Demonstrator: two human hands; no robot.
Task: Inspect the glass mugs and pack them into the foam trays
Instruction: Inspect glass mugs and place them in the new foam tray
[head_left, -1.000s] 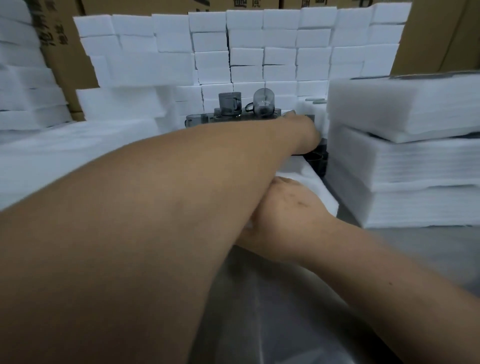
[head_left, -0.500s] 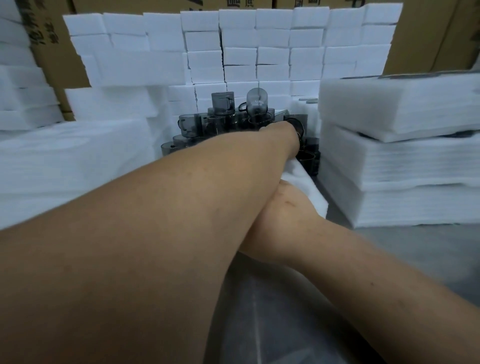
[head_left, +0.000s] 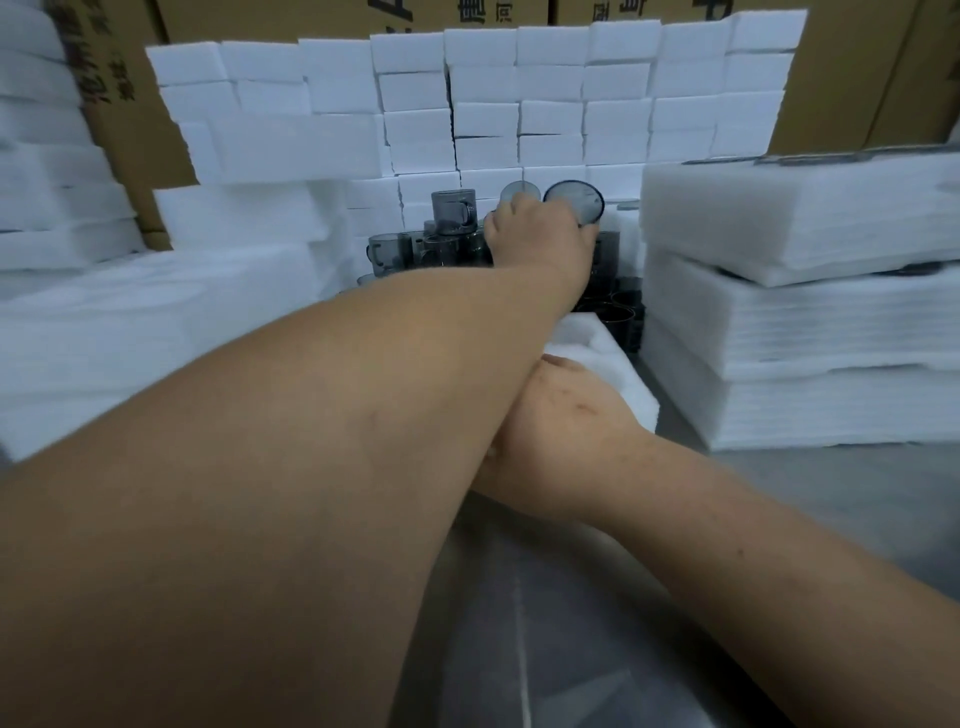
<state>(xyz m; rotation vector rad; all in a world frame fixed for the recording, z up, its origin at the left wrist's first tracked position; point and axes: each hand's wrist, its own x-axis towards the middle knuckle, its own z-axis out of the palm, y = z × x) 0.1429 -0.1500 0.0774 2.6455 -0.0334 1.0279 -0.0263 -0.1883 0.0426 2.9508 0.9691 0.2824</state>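
Glass mugs (head_left: 451, 221), head view: smoky grey, piled in layers at the far end of the tabletop (head_left: 857, 493), in front of a wall of white foam blocks (head_left: 519, 104).
Left hand (head_left: 537, 236): reaches over the right forearm, fingers curled round one mug (head_left: 574, 203) at the top of the pile, its round end tilted toward the camera.
Right hand (head_left: 563, 410): lies knuckles-up on the foam tray (head_left: 610, 353); fingers are hidden under the left forearm, so its grip cannot be told.
Foam tray: white, just in front of the mug pile.
Surroundings: foam sheets (head_left: 805, 322) stacked right, beside the mugs; cardboard boxes (head_left: 841, 62) behind.
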